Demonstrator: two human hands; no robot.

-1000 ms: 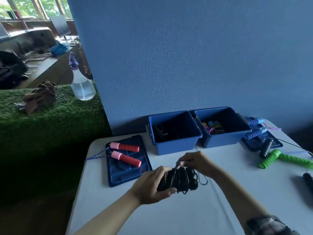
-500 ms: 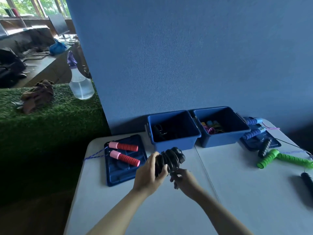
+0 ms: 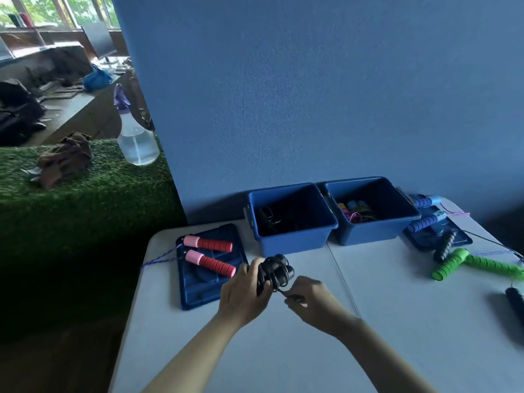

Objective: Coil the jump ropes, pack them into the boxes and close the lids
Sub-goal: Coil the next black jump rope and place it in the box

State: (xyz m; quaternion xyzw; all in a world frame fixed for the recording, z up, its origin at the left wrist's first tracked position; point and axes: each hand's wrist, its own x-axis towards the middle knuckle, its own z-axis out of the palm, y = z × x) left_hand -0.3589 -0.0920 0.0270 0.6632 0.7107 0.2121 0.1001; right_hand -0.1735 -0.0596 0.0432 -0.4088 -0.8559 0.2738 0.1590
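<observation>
On the white desk, mid-task, far from finished. My left hand grips the coiled black jump rope, fingers curled round the bundle, held just in front of the left blue box. My right hand pinches the loose black tail of the same rope just below the coil; judging by that, the wrap is nearly finished but not tucked.

Done so far, as I read it: the left blue box already has something dark and rope-like at the bottom, and the right blue box holds a pink cord with coloured handles, too small to identify exactly.

Left: this black coil goes in a box. Red-and-pink-handled rope lies uncoiled on the left lid, its blue cord trailing off the desk edge. Blue-handled rope sits on the right lid, a black handle beside it. Green-handled rope loose on the desk, another black handle at the right edge. Both boxes open, both lids off.
</observation>
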